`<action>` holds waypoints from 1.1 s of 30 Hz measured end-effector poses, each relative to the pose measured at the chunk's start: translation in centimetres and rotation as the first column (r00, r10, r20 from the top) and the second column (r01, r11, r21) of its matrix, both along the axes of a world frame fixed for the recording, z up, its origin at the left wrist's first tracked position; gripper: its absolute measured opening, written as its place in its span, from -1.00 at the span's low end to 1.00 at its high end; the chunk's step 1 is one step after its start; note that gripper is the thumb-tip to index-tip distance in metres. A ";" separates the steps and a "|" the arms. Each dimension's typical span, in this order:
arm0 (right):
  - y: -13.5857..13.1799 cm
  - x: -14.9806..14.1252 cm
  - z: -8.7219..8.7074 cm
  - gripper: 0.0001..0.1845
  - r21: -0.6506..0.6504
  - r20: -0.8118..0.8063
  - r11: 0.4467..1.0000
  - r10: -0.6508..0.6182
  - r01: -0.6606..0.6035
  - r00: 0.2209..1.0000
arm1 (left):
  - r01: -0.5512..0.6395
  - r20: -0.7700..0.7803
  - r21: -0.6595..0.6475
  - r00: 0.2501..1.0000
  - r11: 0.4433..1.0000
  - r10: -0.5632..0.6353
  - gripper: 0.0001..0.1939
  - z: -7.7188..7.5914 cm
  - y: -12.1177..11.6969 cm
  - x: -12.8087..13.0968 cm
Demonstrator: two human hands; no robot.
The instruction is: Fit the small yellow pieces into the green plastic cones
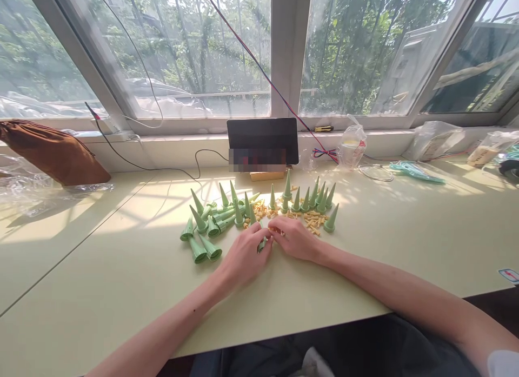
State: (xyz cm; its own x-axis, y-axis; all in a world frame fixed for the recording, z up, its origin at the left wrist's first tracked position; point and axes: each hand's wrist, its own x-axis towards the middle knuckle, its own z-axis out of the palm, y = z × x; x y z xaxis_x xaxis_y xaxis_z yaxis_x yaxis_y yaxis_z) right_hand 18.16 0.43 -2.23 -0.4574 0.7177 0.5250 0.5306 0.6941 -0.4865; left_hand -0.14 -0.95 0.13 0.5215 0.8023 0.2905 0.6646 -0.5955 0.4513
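Before sunlit windows (194,52), with a black tablet (263,134) near the pale yellow tabletop (101,306)'s far edge, the left hand (246,252) pinches a green cone (261,246) mid-tabletop, the right hand (299,239)'s grip unclear.

I can't read any words or numbers here. A small sticker (508,275) at the right edge of the table (425,231) has a blue border and a red mark, but it is too small to read. The clear bag (352,144) by the window has red print, too tiny to read. Blurry squares cover the bottom of the black screen (263,133).
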 end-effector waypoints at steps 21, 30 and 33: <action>0.0 0.0 0.1 -0.85 -0.005 0.018 1.000 0.024 -0.024 1.000 | 0.025 0.017 0.001 1.000 1.000 -0.025 -0.79 0.1 -0.1 -0.2; 0.0 0.2 0.3 -0.83 -0.011 0.006 0.999 0.050 -0.050 0.999 | 0.019 0.039 0.002 0.999 1.000 -0.019 -0.81 0.0 -0.1 -0.1; 0.0 0.2 0.3 -0.84 -0.007 -0.001 0.999 0.046 -0.046 0.999 | 0.020 0.041 -0.008 0.999 1.000 -0.020 -0.81 0.1 -0.1 0.0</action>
State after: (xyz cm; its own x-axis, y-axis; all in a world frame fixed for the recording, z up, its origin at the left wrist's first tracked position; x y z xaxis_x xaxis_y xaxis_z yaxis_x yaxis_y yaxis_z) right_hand 18.33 0.39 -1.93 -0.4900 0.6995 0.5201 0.4979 0.7144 -0.4917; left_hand -0.18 -1.09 0.22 0.5250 0.7943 0.3057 0.6336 -0.6045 0.4828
